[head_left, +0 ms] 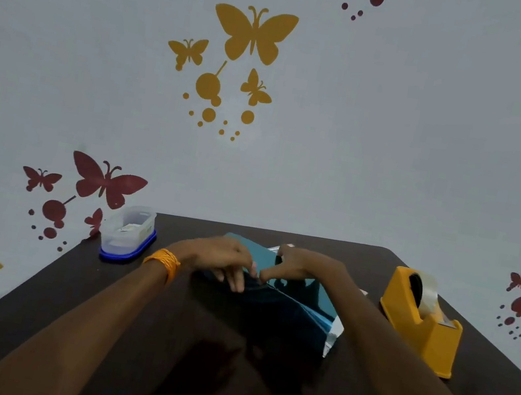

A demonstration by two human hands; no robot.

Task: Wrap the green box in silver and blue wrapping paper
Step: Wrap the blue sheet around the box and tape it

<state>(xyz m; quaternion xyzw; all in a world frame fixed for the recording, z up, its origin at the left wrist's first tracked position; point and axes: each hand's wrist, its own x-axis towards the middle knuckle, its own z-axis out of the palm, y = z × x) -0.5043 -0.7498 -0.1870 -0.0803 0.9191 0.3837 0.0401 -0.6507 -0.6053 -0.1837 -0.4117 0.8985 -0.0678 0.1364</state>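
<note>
A parcel in shiny blue and silver wrapping paper (299, 303) lies in the middle of the dark table (127, 313); the green box inside is hidden by the paper. A teal flap of the paper (264, 255) stands up at the far side. My left hand (223, 260), with an orange band at the wrist, lies on the parcel's top, fingers pressing down at the paper's seam. My right hand (296, 264) sits right beside it, thumb and fingertips pinching the paper's edge at the same seam.
A yellow tape dispenser (422, 320) with clear tape stands at the right of the table. A clear plastic container with a blue lid (129, 235) rests upside down at the far left corner. The wall with butterfly stickers is right behind the table.
</note>
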